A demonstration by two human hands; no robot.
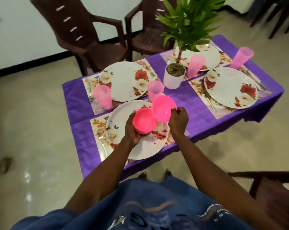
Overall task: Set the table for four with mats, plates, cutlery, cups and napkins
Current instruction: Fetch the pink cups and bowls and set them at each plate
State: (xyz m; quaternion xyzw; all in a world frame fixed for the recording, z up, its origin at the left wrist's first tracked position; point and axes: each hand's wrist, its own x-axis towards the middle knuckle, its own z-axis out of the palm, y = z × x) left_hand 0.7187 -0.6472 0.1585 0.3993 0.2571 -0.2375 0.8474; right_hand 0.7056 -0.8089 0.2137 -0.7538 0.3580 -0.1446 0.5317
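Left grip (132,130) holds stacked pink bowls (144,124); right grip (178,119) pinches one empty bowl (162,108).

The left hand (132,131) holds a stack of pink bowls (144,124) above the near plate (122,117). The right hand (178,121) pinches the rim of one tilted pink bowl (162,108), just beside the stack.

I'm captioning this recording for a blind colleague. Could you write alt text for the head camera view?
Over the nearest floral plate, the left hand grips a stack of pink bowls while the right hand pinches one tilted pink bowl. The purple-clothed table holds four plates on mats, four pink cups and a potted plant.
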